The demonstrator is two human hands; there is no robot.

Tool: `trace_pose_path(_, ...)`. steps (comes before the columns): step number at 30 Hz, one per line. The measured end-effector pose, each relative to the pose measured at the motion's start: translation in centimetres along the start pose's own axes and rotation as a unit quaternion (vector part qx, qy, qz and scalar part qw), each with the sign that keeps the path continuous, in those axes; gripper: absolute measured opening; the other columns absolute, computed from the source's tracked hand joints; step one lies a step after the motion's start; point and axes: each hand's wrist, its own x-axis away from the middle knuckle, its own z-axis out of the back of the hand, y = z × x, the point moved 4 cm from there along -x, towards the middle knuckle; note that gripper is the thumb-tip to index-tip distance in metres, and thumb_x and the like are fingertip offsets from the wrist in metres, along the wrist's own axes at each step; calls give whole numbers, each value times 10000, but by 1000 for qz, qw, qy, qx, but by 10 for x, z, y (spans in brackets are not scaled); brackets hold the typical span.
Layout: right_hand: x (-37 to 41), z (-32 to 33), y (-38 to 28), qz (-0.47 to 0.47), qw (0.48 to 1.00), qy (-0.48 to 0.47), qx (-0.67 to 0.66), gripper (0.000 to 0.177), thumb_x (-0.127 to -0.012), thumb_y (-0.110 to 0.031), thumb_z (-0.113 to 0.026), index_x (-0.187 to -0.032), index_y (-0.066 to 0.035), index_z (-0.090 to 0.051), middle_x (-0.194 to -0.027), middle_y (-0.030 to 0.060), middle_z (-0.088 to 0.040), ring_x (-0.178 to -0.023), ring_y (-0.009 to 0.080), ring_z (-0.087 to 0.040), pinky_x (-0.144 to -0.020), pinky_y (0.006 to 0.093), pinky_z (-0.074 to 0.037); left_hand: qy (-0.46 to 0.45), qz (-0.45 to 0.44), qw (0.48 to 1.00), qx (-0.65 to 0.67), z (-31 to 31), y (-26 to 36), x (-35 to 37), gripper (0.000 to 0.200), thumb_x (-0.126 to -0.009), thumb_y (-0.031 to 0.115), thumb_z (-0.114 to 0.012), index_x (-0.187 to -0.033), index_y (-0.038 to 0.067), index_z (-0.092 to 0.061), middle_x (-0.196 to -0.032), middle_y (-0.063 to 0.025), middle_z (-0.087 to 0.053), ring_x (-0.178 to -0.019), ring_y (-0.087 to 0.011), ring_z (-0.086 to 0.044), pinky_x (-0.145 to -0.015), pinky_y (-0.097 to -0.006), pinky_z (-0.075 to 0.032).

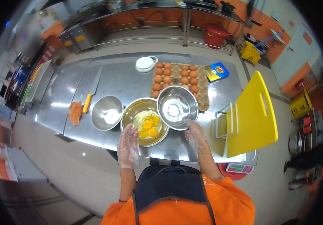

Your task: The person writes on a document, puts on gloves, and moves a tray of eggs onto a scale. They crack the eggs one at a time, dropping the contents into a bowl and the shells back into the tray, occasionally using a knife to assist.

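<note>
L hand [128, 146], in a clear glove, is open w/ fingers spread and palm down. It holds nothing and sits just at the near rim of the yolk bowl [131, 114]. R hand [196, 134], also gloved, has its forearm angled up from the body and its fingers pinch the near rim of the right steel bowl [177, 98]. That bowl overlaps the yolk bowl's far-right edge and the egg tray's front corner.

Around them:
- The steel table [120, 80] carries everything.
- A yellow cutting board [253, 116] stands upright at the far R, leaning in a wire rack [227, 122] just beside the R hand.
- The egg tray [202, 86] is behind the bowls, mostly full.
- The left steel bowl [107, 112] is next to the yolk bowl, approx touching it.
- A knife [92, 91] w/ a yellow handle lies L of that, by an orange cloth [75, 112].
- A white lid [145, 63] sits at the tray's far-L corner.
- A blue packet [217, 71] is at the tray's R.
</note>
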Motion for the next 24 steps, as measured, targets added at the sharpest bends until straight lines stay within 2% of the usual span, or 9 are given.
trace_pose_path(4,30,43,11,64,997,53,-10,268,-915,-325,-646,-787,-132,-512,-515,-36,-366,-407,99,-346,-397,271,-265,-29,26,999,-14,-13,-16,-3,413,-981,239,-573,-1282,-41,-530,-1164,-168,-606,-1128,-218,-589,-1003,-292,-492)
trace_pose_path(6,37,77,26,45,973,220,51,295,-917,-357,-642,-756,-133,-538,-513,-20,-398,-425,96,-376,-411,272,-278,-47,33,998,-13,-20,-20,-5,420,-979,244,-577,-1285,-39,-528,-1170,-169,-603,-1134,-217,-586,-1010,-293,-487)
trace_pose_path(10,59,81,14,69,981,139,115,387,-928,-431,-612,-702,-120,-568,-536,1,-463,-490,78,-441,-455,258,-327,-80,50,995,-16,-27,-26,-11,447,-973,270,-587,-1291,-38,-525,-1189,-174,-591,-1157,-218,-571,-1029,-295,-473)
trace_pose_path(12,37,102,16,-46,904,210,369,524,-947,-490,-552,-686,-38,-608,-564,100,-564,-571,211,-586,-545,347,-443,-77,62,995,-26,-29,-27,-15,455,-973,280,-586,-1290,-40,-527,-1191,-175,-589,-1159,-222,-570,-1027,-298,-475)
trace_pose_path(13,45,94,4,-45,903,215,368,524,-947,-490,-552,-686,-38,-608,-564,100,-564,-571,211,-586,-545,347,-443,-71,67,994,-38,-31,-27,-17,463,-972,291,-586,-1289,-42,-530,-1194,-177,-587,-1161,-226,-569,-1026,-301,-477)
trace_pose_path(15,80,51,-50,44,691,253,676,665,-949,-538,-497,-757,71,-681,-860,298,-659,-869,391,-666,-805,476,-485,-87,49,995,-30,-32,-25,-18,460,-972,292,-586,-1285,-42,-536,-1190,-177,-590,-1153,-231,-575,-1020,-304,-481)
trace_pose_path(16,89,34,-68,57,680,257,684,642,-935,-521,-526,-793,91,-663,-902,324,-642,-909,466,-627,-821,511,-473,-98,29,994,-25,-33,-23,-19,458,-972,292,-586,-1281,-43,-542,-1186,-176,-593,-1144,-235,-581,-1014,-308,-486)
trace_pose_path(21,22,-10,-124,339,668,260,609,305,-883,-242,-559,-884,57,-622,-878,292,-652,-851,449,-633,-800,522,-472,-123,56,991,-13,-25,-20,-34,428,-972,261,-587,-1281,-33,-550,-1261,-142,-569,-1155,-227,-570,-1011,-303,-483)
trace_pose_path(24,-56,-13,-132,384,633,225,634,248,-873,-234,-550,-912,6,-601,-900,255,-646,-882,436,-613,-781,506,-470,-113,63,992,-1,-18,-16,-42,405,-971,233,-588,-1286,-18,-552,-1317,-124,-548,-1167,-215,-559,-1010,-294,-479)
